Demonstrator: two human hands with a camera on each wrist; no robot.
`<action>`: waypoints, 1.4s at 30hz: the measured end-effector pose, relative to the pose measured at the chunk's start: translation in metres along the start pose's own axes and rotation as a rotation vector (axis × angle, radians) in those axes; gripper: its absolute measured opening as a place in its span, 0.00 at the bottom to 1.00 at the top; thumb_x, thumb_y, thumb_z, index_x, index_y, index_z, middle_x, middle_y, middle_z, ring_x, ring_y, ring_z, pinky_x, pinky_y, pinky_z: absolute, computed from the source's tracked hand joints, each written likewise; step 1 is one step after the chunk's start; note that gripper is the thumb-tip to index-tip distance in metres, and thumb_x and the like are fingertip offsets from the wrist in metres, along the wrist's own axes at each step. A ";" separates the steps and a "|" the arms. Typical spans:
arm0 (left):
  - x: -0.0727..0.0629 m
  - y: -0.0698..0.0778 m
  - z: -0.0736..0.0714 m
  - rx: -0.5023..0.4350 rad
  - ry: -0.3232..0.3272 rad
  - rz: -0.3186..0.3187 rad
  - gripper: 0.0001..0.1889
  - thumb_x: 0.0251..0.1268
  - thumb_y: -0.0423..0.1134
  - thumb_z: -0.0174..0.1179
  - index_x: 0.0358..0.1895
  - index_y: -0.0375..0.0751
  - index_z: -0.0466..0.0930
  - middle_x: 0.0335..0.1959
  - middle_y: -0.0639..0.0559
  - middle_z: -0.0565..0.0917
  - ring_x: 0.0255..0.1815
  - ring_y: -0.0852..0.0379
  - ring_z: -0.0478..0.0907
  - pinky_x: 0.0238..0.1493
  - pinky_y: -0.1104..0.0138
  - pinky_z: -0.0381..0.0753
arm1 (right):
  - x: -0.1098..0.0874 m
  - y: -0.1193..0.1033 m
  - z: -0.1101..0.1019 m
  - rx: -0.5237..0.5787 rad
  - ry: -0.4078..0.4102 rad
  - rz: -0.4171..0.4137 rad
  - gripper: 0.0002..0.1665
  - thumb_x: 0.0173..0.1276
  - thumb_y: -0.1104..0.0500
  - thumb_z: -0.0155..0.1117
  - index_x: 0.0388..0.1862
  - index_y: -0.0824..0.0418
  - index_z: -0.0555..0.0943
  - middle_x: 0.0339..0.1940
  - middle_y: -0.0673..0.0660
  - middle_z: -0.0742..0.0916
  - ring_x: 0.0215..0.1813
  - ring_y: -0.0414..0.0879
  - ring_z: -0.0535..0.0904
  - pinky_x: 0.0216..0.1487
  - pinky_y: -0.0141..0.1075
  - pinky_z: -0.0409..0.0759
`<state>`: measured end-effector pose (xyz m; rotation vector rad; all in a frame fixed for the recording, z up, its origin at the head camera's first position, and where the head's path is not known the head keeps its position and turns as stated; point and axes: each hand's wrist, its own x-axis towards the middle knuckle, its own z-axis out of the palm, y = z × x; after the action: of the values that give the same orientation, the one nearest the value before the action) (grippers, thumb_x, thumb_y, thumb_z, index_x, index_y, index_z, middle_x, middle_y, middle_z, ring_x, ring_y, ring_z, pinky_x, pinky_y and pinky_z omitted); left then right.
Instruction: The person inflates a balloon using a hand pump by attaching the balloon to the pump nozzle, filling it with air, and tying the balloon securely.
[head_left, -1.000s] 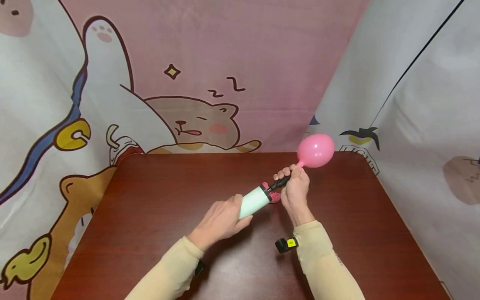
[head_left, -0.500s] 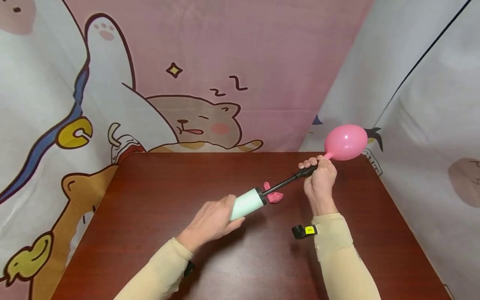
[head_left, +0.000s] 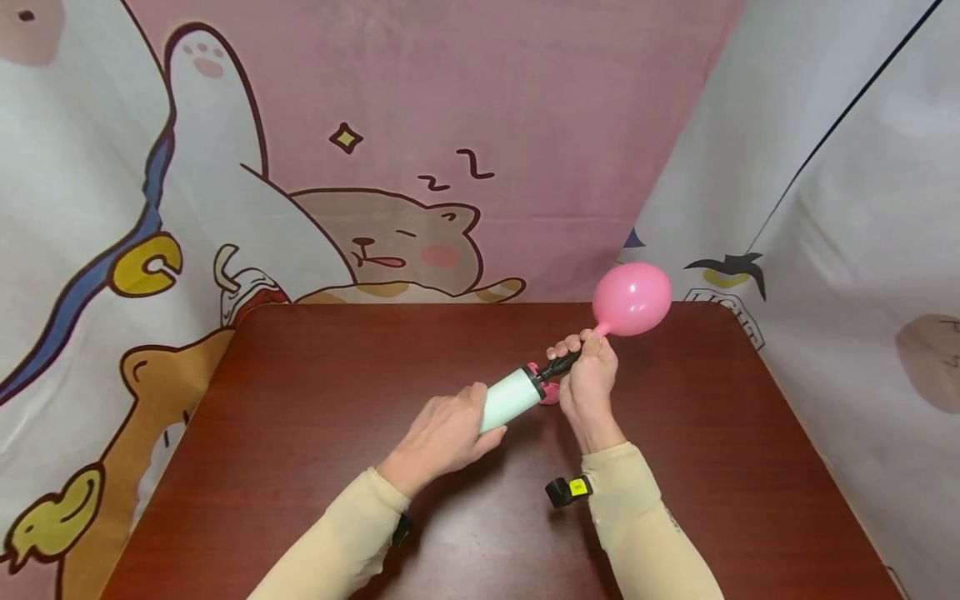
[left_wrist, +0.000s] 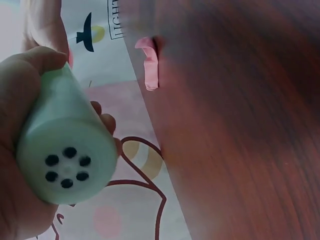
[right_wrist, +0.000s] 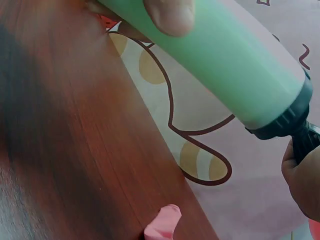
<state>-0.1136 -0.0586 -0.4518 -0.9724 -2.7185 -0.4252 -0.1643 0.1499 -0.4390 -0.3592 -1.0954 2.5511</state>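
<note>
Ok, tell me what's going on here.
A person seems to be pumping up a pink balloon. The left hand grips the pale green pump; the right hand holds its black handle, with the balloon sticking out of its grip. The balloon is round, and the handle sits close to the pump. Limp pink rubber lies on the table.

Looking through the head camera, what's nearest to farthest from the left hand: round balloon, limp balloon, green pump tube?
1. Green pump tube, in the left hand.
2. Limp balloon, on the table.
3. Round balloon, beyond the right hand.
</note>
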 end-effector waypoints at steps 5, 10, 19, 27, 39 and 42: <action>-0.002 0.001 0.001 -0.042 -0.046 -0.020 0.24 0.63 0.54 0.70 0.42 0.37 0.71 0.27 0.53 0.74 0.21 0.60 0.71 0.20 0.67 0.72 | 0.004 -0.005 -0.005 -0.018 -0.009 -0.001 0.16 0.87 0.56 0.37 0.35 0.59 0.65 0.22 0.50 0.71 0.23 0.42 0.69 0.29 0.33 0.73; -0.013 -0.007 0.000 -0.047 -0.049 -0.007 0.24 0.62 0.54 0.71 0.43 0.38 0.72 0.28 0.54 0.74 0.21 0.61 0.70 0.21 0.69 0.71 | 0.020 -0.022 -0.015 0.033 0.014 -0.039 0.17 0.87 0.58 0.38 0.34 0.60 0.66 0.20 0.51 0.71 0.21 0.42 0.70 0.28 0.34 0.74; -0.023 -0.016 -0.002 0.010 0.021 0.068 0.25 0.59 0.53 0.72 0.40 0.38 0.71 0.26 0.55 0.73 0.19 0.62 0.69 0.19 0.70 0.72 | 0.032 -0.042 -0.023 0.086 0.043 -0.070 0.17 0.86 0.58 0.39 0.34 0.61 0.66 0.20 0.51 0.71 0.20 0.43 0.69 0.27 0.35 0.74; -0.013 -0.006 -0.001 0.002 0.001 0.031 0.24 0.61 0.53 0.71 0.40 0.38 0.70 0.26 0.54 0.74 0.19 0.61 0.70 0.19 0.68 0.73 | 0.012 -0.014 -0.007 0.055 0.012 -0.055 0.17 0.86 0.57 0.37 0.34 0.60 0.65 0.21 0.51 0.70 0.21 0.42 0.68 0.27 0.33 0.73; -0.006 -0.002 -0.001 -0.063 -0.039 -0.037 0.25 0.63 0.54 0.70 0.44 0.37 0.72 0.28 0.53 0.75 0.21 0.60 0.71 0.21 0.68 0.73 | 0.000 -0.005 0.005 -0.004 -0.033 -0.020 0.16 0.86 0.57 0.40 0.35 0.60 0.66 0.21 0.51 0.71 0.23 0.43 0.70 0.29 0.34 0.74; -0.012 -0.007 -0.003 -0.068 -0.039 -0.015 0.25 0.63 0.54 0.71 0.44 0.37 0.72 0.28 0.54 0.75 0.21 0.61 0.70 0.21 0.69 0.71 | 0.009 -0.016 0.000 0.021 -0.030 -0.042 0.16 0.86 0.57 0.39 0.34 0.60 0.66 0.21 0.51 0.71 0.22 0.43 0.70 0.28 0.34 0.74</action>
<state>-0.1090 -0.0718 -0.4541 -0.9878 -2.7644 -0.5101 -0.1691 0.1642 -0.4285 -0.2904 -1.0741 2.5374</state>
